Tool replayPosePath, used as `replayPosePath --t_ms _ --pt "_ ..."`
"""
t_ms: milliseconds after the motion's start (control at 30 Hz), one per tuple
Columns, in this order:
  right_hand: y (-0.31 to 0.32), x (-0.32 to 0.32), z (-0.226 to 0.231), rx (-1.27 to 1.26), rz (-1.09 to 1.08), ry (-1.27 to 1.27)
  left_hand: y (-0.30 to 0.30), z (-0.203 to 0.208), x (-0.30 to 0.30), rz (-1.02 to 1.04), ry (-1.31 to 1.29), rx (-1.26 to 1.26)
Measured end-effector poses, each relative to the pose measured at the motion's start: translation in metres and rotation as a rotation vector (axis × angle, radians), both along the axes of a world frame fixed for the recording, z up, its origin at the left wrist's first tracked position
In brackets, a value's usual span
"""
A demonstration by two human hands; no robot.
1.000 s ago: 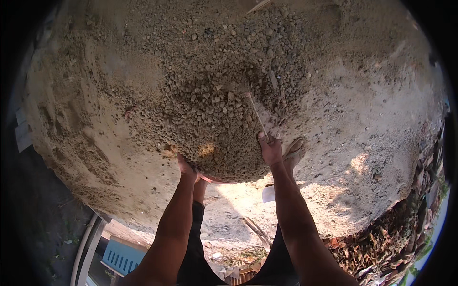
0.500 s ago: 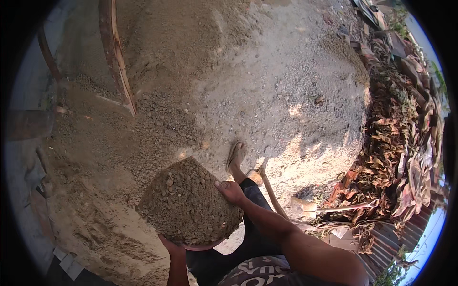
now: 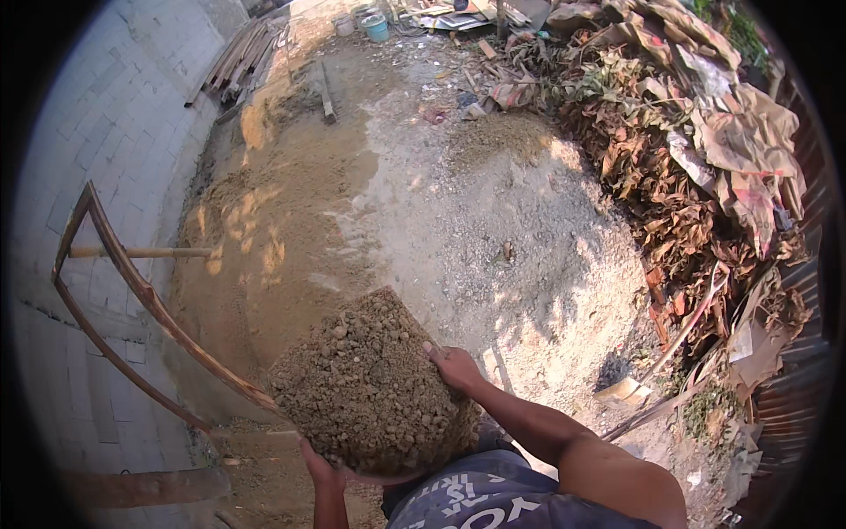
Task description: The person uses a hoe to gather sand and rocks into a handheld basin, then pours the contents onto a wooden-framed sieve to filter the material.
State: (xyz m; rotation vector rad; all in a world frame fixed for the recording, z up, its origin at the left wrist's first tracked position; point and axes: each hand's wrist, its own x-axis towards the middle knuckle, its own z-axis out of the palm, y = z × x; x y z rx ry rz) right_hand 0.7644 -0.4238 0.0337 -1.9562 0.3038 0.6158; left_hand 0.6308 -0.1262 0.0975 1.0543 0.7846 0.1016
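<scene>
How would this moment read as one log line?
left hand: holding pan; right hand: holding pan's right side; load: heaped gravelly soil; nearby: shovel, dry leaves

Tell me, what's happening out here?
A person's bare left hand and right hand hold a pinkish, curved-rimmed pan, heaped high with lumpy brown soil, close to the body. To the left, a slanted brown wooden frame stands near a grey block wall. To the right, a pale-bladed shovel lies beside dry brown leaves.
</scene>
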Motion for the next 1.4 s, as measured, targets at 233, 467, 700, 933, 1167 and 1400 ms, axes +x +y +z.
replayPosePath --t_ms 233,467,700,933,1167,1400 --pt "-0.107 0.068 0.067 -0.111 -0.314 -0.014 -0.057 0.010 0.186 -0.440 0.087 -0.009" --pt "-0.150 0.117 -0.012 -0.262 -0.749 -0.069 -0.129 -0.058 0.380 -0.808 0.270 0.009" --pt "-0.207 0.150 -0.052 0.016 -1.063 0.209 -0.221 -0.082 0.537 -1.305 0.306 0.108" --pt "-0.302 0.211 -0.135 0.405 -1.446 0.144 -0.386 -0.145 0.672 -1.508 0.366 0.246" --pt "-0.476 0.325 -0.177 0.529 -1.360 0.372 -0.596 -0.205 0.838 -1.707 0.780 0.394" --pt "-0.610 0.444 -0.146 0.674 -1.439 0.307 -0.703 -0.221 0.967 -1.799 0.686 0.400"
